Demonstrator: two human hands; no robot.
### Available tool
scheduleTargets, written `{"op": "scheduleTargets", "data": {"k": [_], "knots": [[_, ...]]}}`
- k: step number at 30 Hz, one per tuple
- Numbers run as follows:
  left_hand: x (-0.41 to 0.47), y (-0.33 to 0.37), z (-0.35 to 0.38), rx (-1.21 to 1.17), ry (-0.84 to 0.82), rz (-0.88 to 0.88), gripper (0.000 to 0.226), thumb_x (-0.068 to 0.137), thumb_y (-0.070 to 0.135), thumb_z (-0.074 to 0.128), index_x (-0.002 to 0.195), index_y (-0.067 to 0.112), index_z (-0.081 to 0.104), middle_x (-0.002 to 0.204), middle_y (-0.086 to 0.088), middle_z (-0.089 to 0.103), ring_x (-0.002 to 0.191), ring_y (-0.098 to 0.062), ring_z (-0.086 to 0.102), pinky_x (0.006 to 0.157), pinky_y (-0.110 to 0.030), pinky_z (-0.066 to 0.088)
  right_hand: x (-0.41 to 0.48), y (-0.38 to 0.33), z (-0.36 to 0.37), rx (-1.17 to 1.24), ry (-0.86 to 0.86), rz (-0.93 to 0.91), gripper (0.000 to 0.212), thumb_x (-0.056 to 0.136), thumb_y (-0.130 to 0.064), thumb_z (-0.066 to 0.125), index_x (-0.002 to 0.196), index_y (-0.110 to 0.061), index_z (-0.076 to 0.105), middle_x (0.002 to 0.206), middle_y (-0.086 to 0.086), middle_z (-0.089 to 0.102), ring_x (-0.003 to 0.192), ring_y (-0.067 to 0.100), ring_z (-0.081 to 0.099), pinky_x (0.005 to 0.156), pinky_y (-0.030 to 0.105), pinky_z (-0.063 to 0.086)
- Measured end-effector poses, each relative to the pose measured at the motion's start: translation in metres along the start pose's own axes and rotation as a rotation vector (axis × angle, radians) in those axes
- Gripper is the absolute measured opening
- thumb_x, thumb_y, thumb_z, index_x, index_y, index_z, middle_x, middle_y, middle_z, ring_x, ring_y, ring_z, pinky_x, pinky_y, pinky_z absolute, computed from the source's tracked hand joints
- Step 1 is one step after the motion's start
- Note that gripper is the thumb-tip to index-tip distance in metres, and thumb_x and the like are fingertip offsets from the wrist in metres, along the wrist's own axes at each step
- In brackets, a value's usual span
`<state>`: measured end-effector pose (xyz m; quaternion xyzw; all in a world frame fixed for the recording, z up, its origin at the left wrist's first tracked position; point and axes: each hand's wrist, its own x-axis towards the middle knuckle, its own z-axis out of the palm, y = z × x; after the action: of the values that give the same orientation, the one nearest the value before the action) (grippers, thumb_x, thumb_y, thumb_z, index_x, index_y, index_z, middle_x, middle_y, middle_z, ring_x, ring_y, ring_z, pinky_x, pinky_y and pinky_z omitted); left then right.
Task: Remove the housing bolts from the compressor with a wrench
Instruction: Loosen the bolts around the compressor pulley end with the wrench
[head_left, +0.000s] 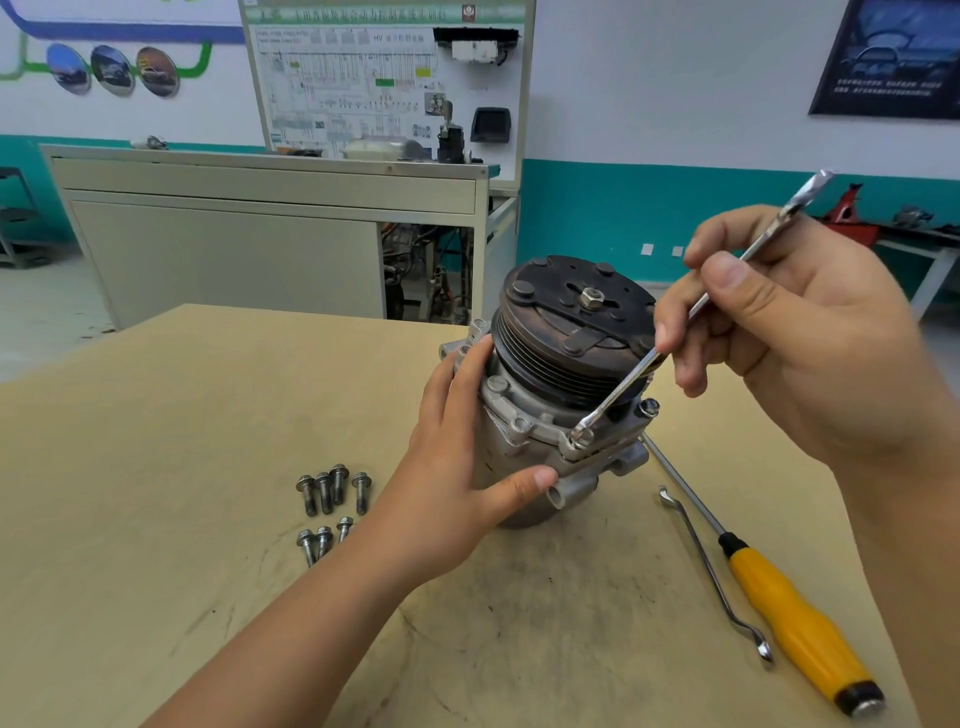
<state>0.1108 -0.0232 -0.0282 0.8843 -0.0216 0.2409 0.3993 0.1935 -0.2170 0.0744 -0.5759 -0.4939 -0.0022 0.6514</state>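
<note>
Pinching the wrench (618, 395) in my right hand (789, 332), seating it on a bolt (581, 436); left hand (467, 467) is gripping the compressor (545, 410), steadying it.

A tan, smudged desk (182, 441). A compressor (566, 332) stands upright near its middle. Seven loose bolts (330, 491) lie in two rows to its left. To its right, a thin bent wrench (710, 571) and a yellow-handled screwdriver (795, 618) lie side by side.

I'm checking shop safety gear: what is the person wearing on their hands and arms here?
Nothing that shows. Both the left hand and right hand are bare, with no gloves, rings or watch in view. The left forearm is uncovered up to the frame's edge, so no sleeve shows.
</note>
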Motion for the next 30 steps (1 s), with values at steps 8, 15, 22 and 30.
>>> {"op": "scheduleTargets", "data": {"k": [8, 15, 22, 30], "knots": [[0.0006, -0.0008, -0.0001, 0.0, 0.0, 0.011, 0.097, 0.075, 0.054, 0.067, 0.132, 0.065, -0.01, 0.152, 0.03, -0.003, 0.143, 0.002, 0.007, 0.118, -0.035, 0.02, -0.0001, -0.0025, -0.0007, 0.013, 0.025, -0.011, 0.013, 0.086, -0.024, 0.047, 0.091, -0.012, 0.045, 0.063, 0.005, 0.065, 0.046, 0.019, 0.057, 0.047, 0.024, 0.048], [0.0003, 0.0003, 0.0005, 0.001, 0.004, 0.003, 0.095, 0.07, 0.062, 0.062, 0.132, 0.067, -0.01, 0.152, 0.03, -0.004, 0.143, 0.001, 0.006, 0.118, -0.036, 0.02, 0.0008, -0.0024, -0.0029, 0.031, 0.043, 0.027, 0.008, 0.086, -0.012, 0.038, 0.088, -0.01, 0.046, 0.056, 0.004, 0.062, 0.044, 0.022, 0.054, 0.046, 0.022, 0.045], [0.0, 0.0003, 0.0003, -0.009, 0.004, -0.007, 0.096, 0.067, 0.066, 0.059, 0.134, 0.065, -0.009, 0.153, 0.029, -0.004, 0.144, 0.001, 0.005, 0.119, -0.038, 0.02, 0.0008, -0.0043, -0.0025, 0.024, 0.03, 0.046, 0.011, 0.084, -0.008, 0.035, 0.085, -0.01, 0.046, 0.053, 0.003, 0.059, 0.043, 0.021, 0.051, 0.044, 0.02, 0.044], [0.0006, -0.0007, 0.0008, -0.017, 0.009, 0.003, 0.098, 0.07, 0.061, 0.062, 0.141, 0.057, -0.005, 0.153, 0.027, -0.001, 0.143, 0.002, 0.007, 0.119, -0.036, 0.02, 0.0011, -0.006, -0.0019, -0.021, 0.021, 0.072, 0.01, 0.085, -0.012, 0.037, 0.087, -0.011, 0.046, 0.053, 0.005, 0.058, 0.041, 0.02, 0.049, 0.044, 0.02, 0.042]]}}
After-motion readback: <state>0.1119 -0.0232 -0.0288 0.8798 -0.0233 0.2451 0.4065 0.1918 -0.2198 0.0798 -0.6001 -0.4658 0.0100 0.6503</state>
